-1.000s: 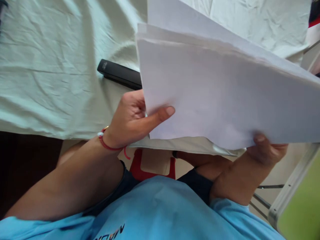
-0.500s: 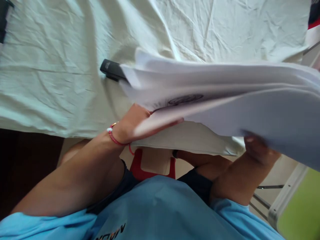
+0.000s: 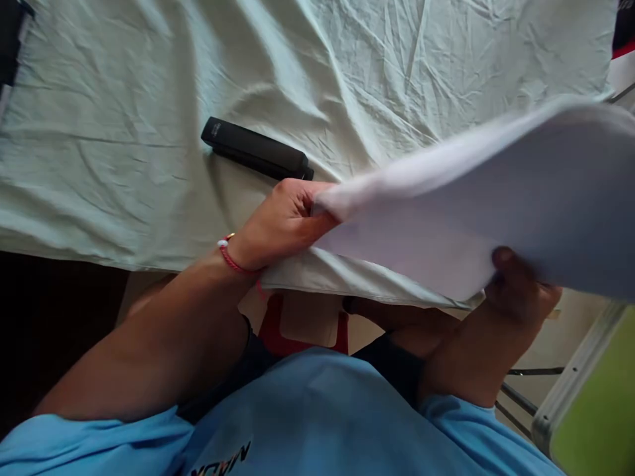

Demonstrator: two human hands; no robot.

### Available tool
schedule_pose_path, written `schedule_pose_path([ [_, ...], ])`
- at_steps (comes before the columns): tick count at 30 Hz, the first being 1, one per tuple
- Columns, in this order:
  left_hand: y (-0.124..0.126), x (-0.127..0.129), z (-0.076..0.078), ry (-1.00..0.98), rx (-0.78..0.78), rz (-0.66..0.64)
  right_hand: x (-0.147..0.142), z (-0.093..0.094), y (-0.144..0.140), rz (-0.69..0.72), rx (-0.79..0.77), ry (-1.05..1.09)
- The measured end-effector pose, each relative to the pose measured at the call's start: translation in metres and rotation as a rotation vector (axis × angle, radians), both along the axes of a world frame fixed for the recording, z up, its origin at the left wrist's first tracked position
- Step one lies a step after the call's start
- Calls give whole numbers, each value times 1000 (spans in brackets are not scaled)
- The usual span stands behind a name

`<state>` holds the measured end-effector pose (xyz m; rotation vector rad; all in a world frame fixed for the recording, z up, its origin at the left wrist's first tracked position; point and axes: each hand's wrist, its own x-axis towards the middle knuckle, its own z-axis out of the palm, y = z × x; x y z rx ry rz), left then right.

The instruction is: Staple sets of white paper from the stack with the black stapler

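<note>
A stack of white paper sheets (image 3: 436, 218) is held up over the near edge of the table, curving toward the right side of the view. My left hand (image 3: 292, 218) pinches its left end between thumb and fingers. Lower right, my right hand (image 3: 520, 284) grips the bottom edge, thumb on the near face and the other fingers partly hidden. Just beyond my left hand, a black stapler-like object (image 3: 258, 149) lies on the cloth; its exact kind is unclear. The near face of the paper looks blank.
A wrinkled pale cloth (image 3: 124, 152) covers the table. At the lower right stands a green board with a metal frame (image 3: 595, 396). Beneath the table edge is a red stool (image 3: 270, 330). Dark objects show at the upper left corner (image 3: 10, 46) and upper right corner (image 3: 625, 30).
My left hand has moved right and closed on the left end of the sheets, which were fanned apart before. The sheets now lie together, and the black object is uncovered.
</note>
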<state>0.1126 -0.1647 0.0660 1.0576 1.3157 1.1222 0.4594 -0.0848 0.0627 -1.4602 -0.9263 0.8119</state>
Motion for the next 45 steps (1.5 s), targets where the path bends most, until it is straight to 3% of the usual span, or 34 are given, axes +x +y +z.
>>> schedule_pose_path([
  [3,0,3,2,-57,-39,75,-8,-1,2,-27,96,19],
  [7,2,2,1,-48,-36,100,-8,0,4,-19,67,22],
  [18,-2,-1,-3,-77,-132,58,-5,-3,11,-11,30,33],
  [26,-4,0,-8,113,-43,75,-8,-3,10,21,32,18],
  [33,-7,-1,-16,276,163,23,-7,-2,12,-14,36,29],
  [37,-7,0,-20,201,176,65,-7,-3,11,-3,22,22],
  [42,-6,7,-19,-42,64,162,-4,-6,9,2,-13,-1],
  [45,-6,10,-17,-65,13,215,-1,-8,8,-10,-34,-8],
])
